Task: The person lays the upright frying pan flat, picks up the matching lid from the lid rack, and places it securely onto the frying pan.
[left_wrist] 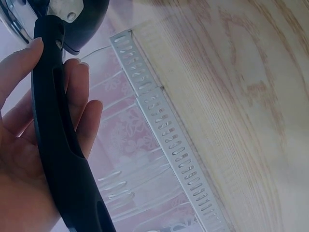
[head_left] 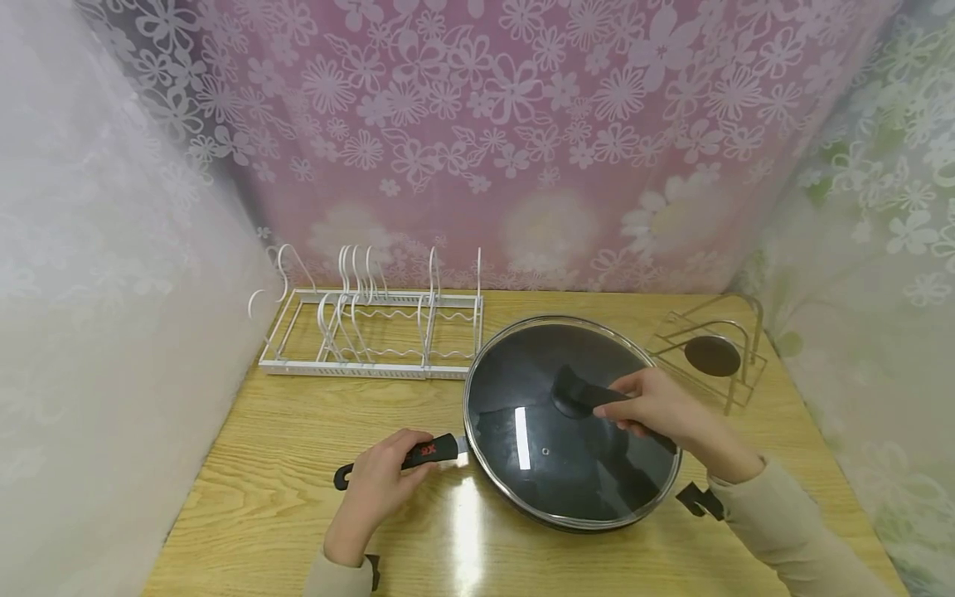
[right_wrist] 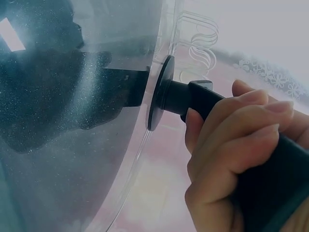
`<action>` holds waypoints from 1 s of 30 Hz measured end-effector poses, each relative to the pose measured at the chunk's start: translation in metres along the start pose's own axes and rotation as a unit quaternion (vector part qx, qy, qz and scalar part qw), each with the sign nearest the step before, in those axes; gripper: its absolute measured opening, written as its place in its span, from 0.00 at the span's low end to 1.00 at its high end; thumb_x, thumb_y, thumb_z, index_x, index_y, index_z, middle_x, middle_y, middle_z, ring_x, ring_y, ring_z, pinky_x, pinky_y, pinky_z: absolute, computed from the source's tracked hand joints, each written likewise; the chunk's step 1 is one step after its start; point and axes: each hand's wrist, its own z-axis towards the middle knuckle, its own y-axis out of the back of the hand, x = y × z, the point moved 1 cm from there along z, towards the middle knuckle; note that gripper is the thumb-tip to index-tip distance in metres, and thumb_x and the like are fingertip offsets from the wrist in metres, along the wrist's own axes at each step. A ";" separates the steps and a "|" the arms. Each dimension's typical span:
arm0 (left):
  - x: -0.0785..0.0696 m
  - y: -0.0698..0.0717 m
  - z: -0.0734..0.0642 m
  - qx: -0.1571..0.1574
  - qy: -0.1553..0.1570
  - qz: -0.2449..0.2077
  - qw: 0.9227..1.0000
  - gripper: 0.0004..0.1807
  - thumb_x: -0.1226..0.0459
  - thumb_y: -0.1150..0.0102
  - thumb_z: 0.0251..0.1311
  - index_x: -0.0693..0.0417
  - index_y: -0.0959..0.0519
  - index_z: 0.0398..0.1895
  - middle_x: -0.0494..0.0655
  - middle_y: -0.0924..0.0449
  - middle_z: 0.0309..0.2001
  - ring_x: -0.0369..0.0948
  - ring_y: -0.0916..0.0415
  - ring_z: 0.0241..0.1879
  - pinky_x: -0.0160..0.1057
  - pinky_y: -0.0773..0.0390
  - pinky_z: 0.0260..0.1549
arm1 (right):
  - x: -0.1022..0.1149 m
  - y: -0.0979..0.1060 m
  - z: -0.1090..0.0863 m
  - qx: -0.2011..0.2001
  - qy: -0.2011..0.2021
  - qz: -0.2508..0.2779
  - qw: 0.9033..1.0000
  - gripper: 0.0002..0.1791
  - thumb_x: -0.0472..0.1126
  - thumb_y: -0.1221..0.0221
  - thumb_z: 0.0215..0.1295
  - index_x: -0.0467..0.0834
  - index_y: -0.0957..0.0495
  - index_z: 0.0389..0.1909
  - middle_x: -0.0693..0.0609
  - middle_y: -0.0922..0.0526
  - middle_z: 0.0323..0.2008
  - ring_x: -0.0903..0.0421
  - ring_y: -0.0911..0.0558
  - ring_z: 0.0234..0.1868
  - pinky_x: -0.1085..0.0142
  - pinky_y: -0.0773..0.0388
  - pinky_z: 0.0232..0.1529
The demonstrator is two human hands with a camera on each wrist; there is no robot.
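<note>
In the head view a wide frying pan stands on the table, covered by a dark-looking glass lid with a metal rim. My left hand grips the black pan handle, which points left. The left wrist view shows its fingers and thumb around that handle. Over the lid, my right hand holds the long black lid handle. In the right wrist view the fingers curl around this handle; the pan's inside is hidden.
A white wire dish rack stands at the back left, close to the lid's edge. Behind the pan on the right is a thin metal wire stand with a dark round disc. Floral curtains enclose the wooden table.
</note>
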 end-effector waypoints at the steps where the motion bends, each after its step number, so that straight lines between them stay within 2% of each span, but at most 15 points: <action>1: 0.000 0.000 0.000 0.000 0.000 -0.001 1.000 0.20 0.62 0.22 0.47 0.47 0.16 0.46 0.40 0.15 0.42 0.40 0.17 0.35 0.37 0.21 0.29 | -0.001 0.000 0.000 -0.001 0.000 0.001 1.000 0.40 0.42 0.34 0.63 0.18 0.39 0.64 0.48 0.22 0.18 0.61 0.30 0.15 0.65 0.23 0.27; 15: -0.001 0.000 0.001 0.006 0.009 0.000 1.000 0.20 0.62 0.23 0.48 0.48 0.16 0.46 0.40 0.15 0.42 0.41 0.17 0.35 0.38 0.21 0.29 | -0.005 -0.009 0.002 -0.006 0.000 0.007 1.000 0.41 0.42 0.34 0.63 0.17 0.40 0.63 0.52 0.23 0.18 0.60 0.29 0.15 0.64 0.23 0.27; 23: 0.000 0.000 0.000 0.006 0.010 0.000 1.000 0.20 0.62 0.23 0.48 0.48 0.16 0.46 0.41 0.15 0.43 0.41 0.17 0.36 0.38 0.21 0.30 | -0.008 -0.011 0.003 -0.012 0.007 0.010 1.000 0.41 0.42 0.33 0.62 0.16 0.39 0.63 0.48 0.21 0.19 0.60 0.28 0.15 0.65 0.22 0.33; 30: 0.001 -0.001 0.000 0.006 0.011 0.003 1.000 0.20 0.62 0.23 0.48 0.48 0.16 0.46 0.41 0.15 0.43 0.41 0.17 0.36 0.39 0.20 0.30 | -0.009 -0.013 0.003 -0.009 0.005 0.015 1.000 0.41 0.42 0.33 0.62 0.16 0.39 0.63 0.47 0.20 0.20 0.60 0.27 0.15 0.65 0.22 0.35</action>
